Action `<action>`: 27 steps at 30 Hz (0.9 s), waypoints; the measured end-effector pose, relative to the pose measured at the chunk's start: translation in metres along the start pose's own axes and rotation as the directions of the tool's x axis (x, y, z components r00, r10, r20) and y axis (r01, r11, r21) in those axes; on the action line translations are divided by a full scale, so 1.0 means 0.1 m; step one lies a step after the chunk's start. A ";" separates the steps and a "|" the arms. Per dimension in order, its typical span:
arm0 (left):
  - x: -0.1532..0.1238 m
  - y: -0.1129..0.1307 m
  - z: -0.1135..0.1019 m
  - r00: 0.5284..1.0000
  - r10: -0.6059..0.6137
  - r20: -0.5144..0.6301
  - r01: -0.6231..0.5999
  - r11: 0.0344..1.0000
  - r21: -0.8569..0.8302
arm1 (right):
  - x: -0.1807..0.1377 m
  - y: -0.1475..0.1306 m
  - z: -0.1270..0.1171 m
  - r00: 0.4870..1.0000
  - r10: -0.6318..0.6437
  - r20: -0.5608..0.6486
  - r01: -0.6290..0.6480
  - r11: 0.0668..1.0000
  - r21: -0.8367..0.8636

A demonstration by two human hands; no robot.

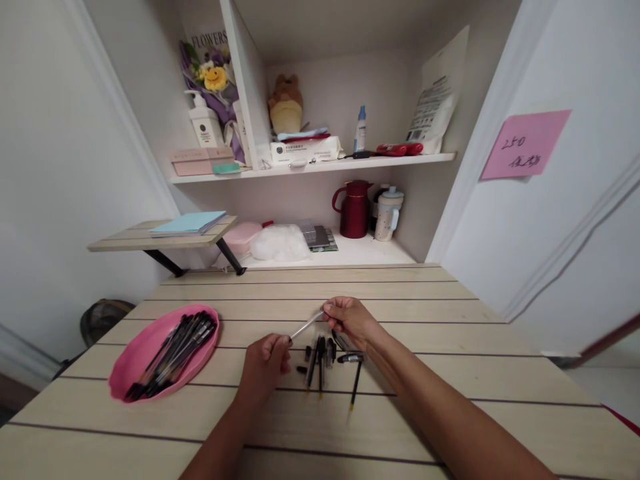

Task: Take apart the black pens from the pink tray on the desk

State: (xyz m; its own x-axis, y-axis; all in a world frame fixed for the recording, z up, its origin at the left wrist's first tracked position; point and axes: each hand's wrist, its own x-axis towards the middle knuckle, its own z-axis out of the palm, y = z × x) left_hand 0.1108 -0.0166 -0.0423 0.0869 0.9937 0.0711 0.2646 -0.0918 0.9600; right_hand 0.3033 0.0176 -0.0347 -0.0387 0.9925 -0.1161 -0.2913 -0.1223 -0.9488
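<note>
A clear pen barrel [306,325] is stretched between my two hands, slanting up to the right above the table. My left hand [267,363] pinches its lower end, where a dark tip shows. My right hand [349,319] grips the upper end between thumb and fingers. Just below lie loose pen parts: black ink refills [356,385] with yellowish tips, clear barrels, and small black caps [301,369]. A black piece with printed marks [349,358] rests under my right wrist. To the left, a pink tray [213,357] holds many black pens [175,353].
A small raised stand [120,239] bears blue paper [190,223] at the back left. Behind the table, a white shelf unit [370,161] holds a red thermos jug [354,210], a pale cup [389,215] and a plush toy [286,105]. A pink note [525,145] hangs on the right.
</note>
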 end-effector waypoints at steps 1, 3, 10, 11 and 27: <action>0.00 -0.01 0.01 0.999 -0.030 0.022 0.031 0.999 -0.036 | 0.00 0.00 0.00 1.000 -0.004 0.001 0.004 1.000 0.004; 0.01 -0.02 0.01 0.991 -0.114 0.063 0.122 0.985 -0.125 | -0.01 -0.01 0.01 1.000 -0.013 0.011 0.013 1.000 0.006; -0.01 0.03 -0.01 0.905 -0.359 0.230 0.420 0.842 -0.338 | -0.04 -0.01 0.05 0.995 -0.084 0.054 0.087 0.994 -0.064; -0.01 0.03 -0.01 0.886 -0.395 0.242 0.460 0.810 -0.362 | -0.04 -0.01 0.05 0.992 -0.105 0.066 0.110 0.991 -0.074; 0.03 0.05 -0.03 0.991 -0.126 -0.049 0.115 0.978 -0.176 | -0.05 0.04 0.05 0.991 -0.046 0.122 0.045 0.999 0.008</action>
State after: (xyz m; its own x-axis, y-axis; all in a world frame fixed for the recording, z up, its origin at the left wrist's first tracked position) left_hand 0.1097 -0.0141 -0.0362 0.0058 0.9993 -0.0371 0.0999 0.0363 0.9943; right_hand 0.2974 0.0126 -0.0364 -0.1419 0.9892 -0.0355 -0.3004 -0.0773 -0.9507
